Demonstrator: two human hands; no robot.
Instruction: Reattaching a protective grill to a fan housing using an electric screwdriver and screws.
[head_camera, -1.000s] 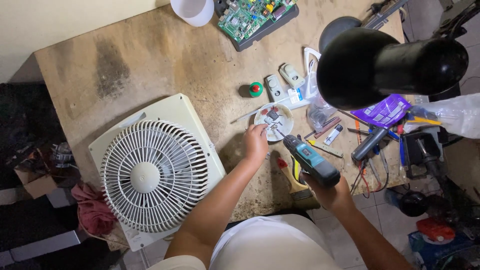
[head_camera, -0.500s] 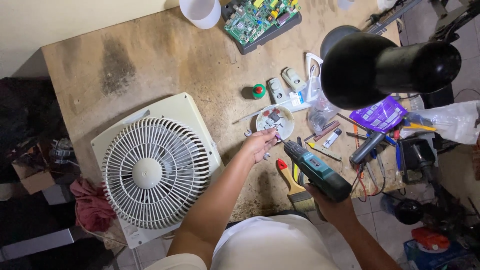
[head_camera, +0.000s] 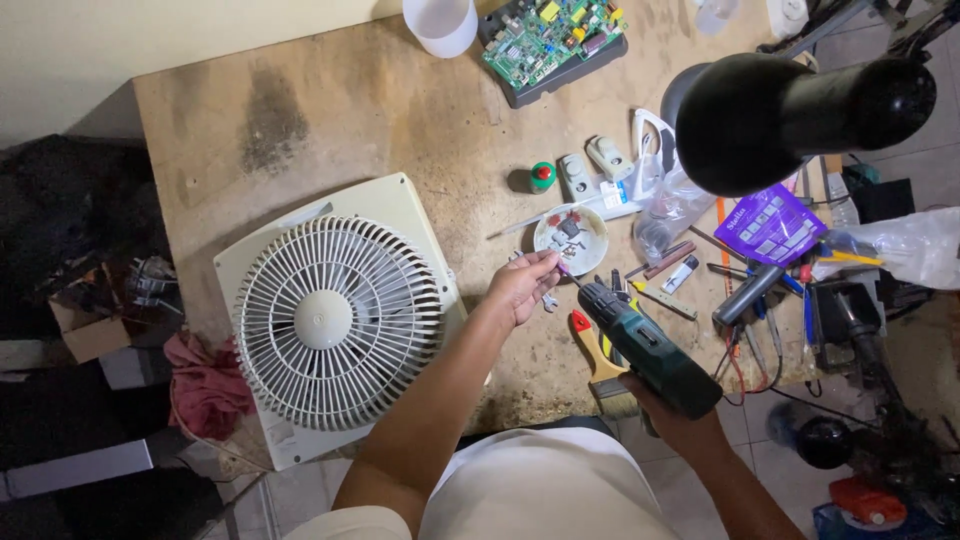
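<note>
My right hand (head_camera: 672, 422) grips a dark green cordless drill (head_camera: 648, 347) that points up and left over the worn wooden table (head_camera: 330, 120). My left hand (head_camera: 521, 286) pinches a small thin bit or screw at its fingertips, right by the drill's nose. Just beyond the fingers lies a small white dish (head_camera: 571, 238) with little parts in it. A cream box fan (head_camera: 335, 318) lies flat on the table to the left of my left arm, grille up.
A black desk lamp head (head_camera: 770, 118) hangs over the right side. Under it lie pliers, a purple packet (head_camera: 768, 224) and loose tools. A green circuit board (head_camera: 552, 38) and a white cup (head_camera: 441, 24) stand at the far edge. A paintbrush (head_camera: 600, 362) lies near the drill.
My left hand has come back from the white dish with a small piece pinched in its fingers and met the drill's nose. The drill has dropped slightly toward me.
</note>
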